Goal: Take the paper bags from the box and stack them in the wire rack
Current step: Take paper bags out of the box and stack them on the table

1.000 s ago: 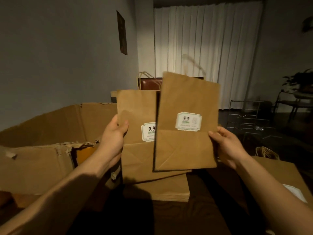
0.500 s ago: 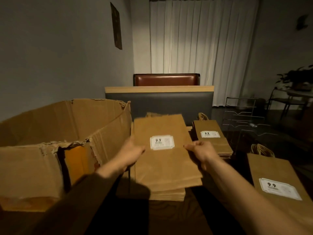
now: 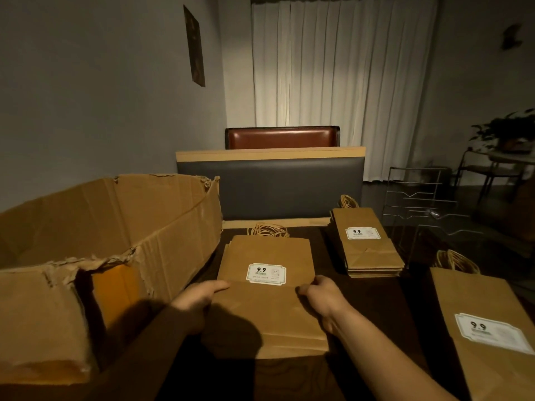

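Note:
A stack of flat brown paper bags with a white 9.9 label lies on the dark table in front of me. My left hand grips its left edge, thumb on top. At the right edge my right hand holds on with curled fingers. The torn cardboard box stands open at the left, its inside hidden. A wire rack stands at the back right, and I see no bags in it.
A second stack of bags lies behind and to the right, close to the rack. Another labelled bag lies at the near right. A padded bench back borders the table's far edge. Chairs and a plant stand far right.
Two bags that I held upright in the air, one in each hand, have come down flat onto the middle stack. Both hands now sit at the stack's sides.

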